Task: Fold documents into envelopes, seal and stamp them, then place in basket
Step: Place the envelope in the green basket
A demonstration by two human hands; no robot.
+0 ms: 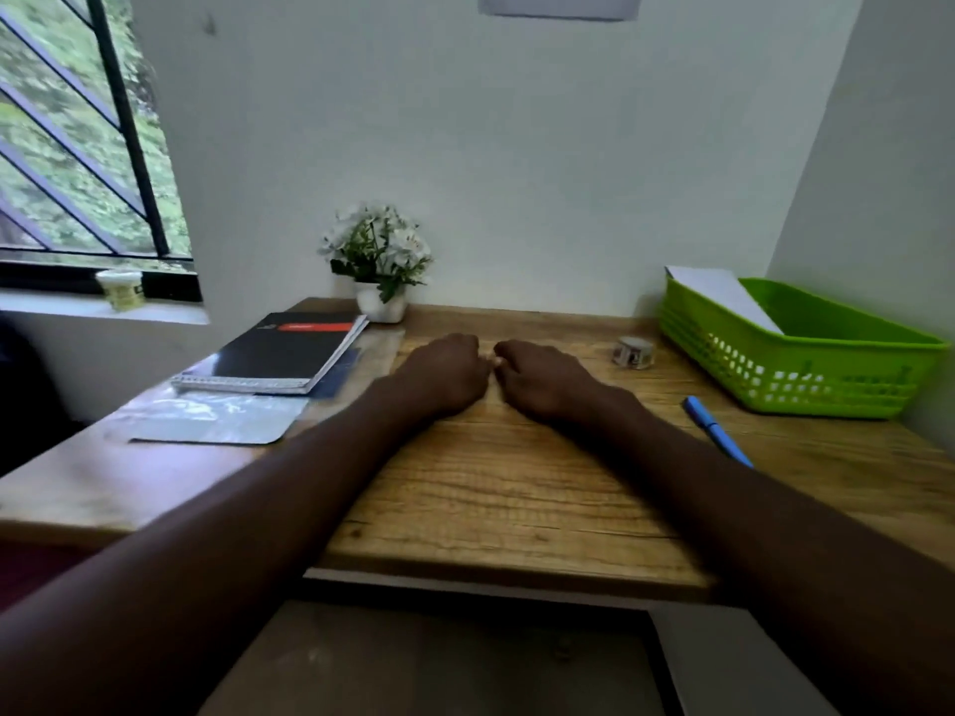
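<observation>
Fingers of left hand [444, 377] and right hand [542, 379] curl empty on desk [491, 498].

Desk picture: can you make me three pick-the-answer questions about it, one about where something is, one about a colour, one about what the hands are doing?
1. Where is the pen?
A. in the basket
B. on the desk beside the basket
C. on the notebook

2. What colour is the basket?
A. green
B. red
C. black

3. What are the hands doing?
A. gripping the pen
B. lifting the plant
C. resting curled on the desk, holding nothing

Answers:
1 B, it lies on the desk wood in front of the basket.
2 A, its walls are bright green.
3 C, the left hand and right hand lie knuckles-up with nothing in them.
</observation>
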